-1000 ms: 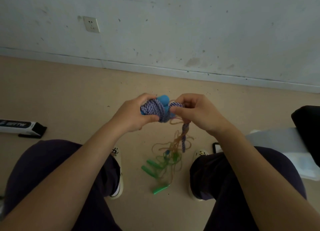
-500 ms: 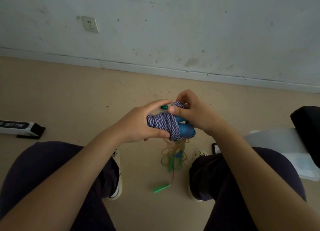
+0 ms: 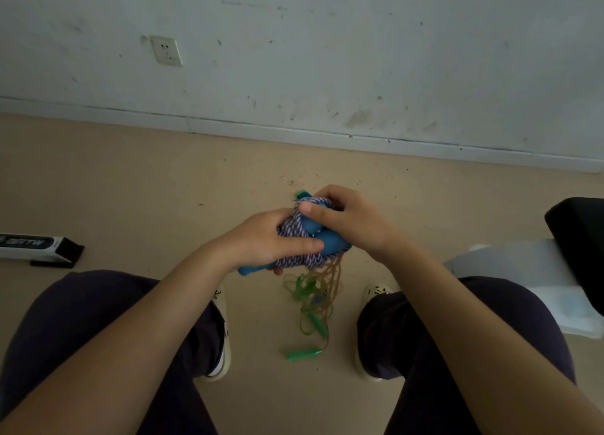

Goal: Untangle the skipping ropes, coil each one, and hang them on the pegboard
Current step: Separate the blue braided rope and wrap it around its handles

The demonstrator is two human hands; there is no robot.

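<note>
Floor: I see a green handle (image 3: 303,354) lying between my shoes.
Loose ropes: a tan and green tangle (image 3: 318,291) hangs below my hands.
Left hand (image 3: 274,241): fingers curled round the purple-white rope bundle (image 3: 295,230).
Right hand (image 3: 351,220): thumb and fingers pinch the bundle's top, by the blue handles (image 3: 330,240).

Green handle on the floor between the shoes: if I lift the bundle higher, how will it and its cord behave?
The green handle looks like small, light plastic, so it would probably lift easily and swing. The thin tan cord hangs in loose loops below the hands, so it is likely floppy and may snag. The handle's rounded shape suggests it could roll if nudged.
</note>
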